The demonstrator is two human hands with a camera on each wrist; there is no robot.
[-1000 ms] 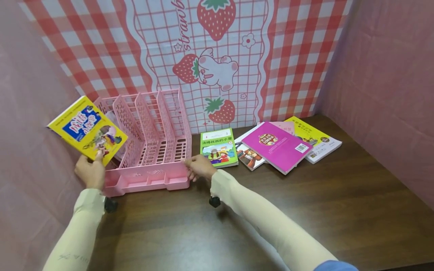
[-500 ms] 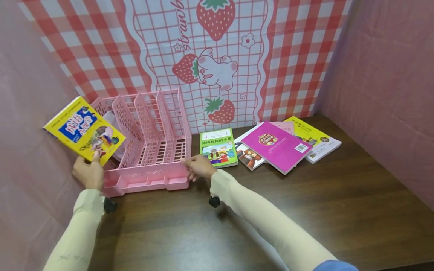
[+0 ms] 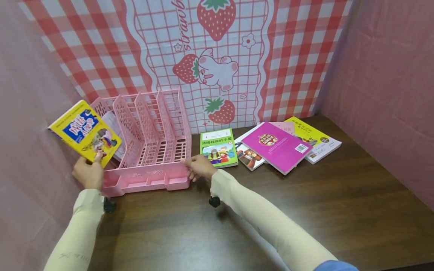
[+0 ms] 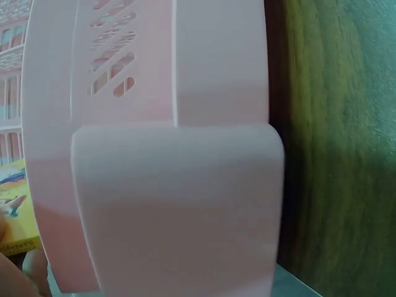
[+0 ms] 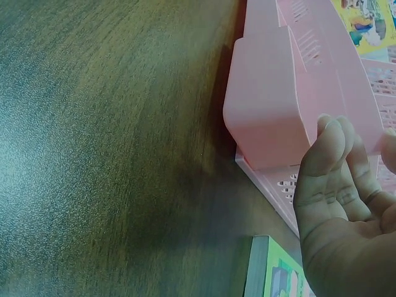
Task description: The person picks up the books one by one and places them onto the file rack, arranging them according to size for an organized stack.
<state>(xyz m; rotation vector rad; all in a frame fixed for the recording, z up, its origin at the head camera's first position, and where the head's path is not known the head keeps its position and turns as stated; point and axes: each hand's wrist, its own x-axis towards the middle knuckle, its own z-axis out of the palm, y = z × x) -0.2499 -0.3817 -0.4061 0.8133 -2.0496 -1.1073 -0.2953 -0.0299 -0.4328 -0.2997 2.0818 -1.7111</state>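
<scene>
In the head view my left hand [image 3: 89,174] grips the lower end of a yellow book [image 3: 89,132], thumb on its illustrated cover. The book is tilted above the leftmost slot of a pink plastic file rack [image 3: 137,172], which has upright slatted dividers. Part of a pale, papery thing [image 3: 116,124] shows behind the book in that slot; its kind is unclear. My right hand [image 3: 200,166] holds the rack's front right corner, with fingers curled at the front wall in the right wrist view. Only the fingertips [image 4: 36,269] of my left hand show in the left wrist view.
A green book [image 3: 219,148] lies just right of the rack. Further right, a magenta book [image 3: 276,148] lies across several others, with a yellow and white book [image 3: 317,139] at the far side. A pink cloth wall [image 3: 30,150] stands close on the left.
The yellow book shifts slightly left, then dips a little and its top turns slightly back to the right in my left hand. My right hand and the rack stay where they were.
</scene>
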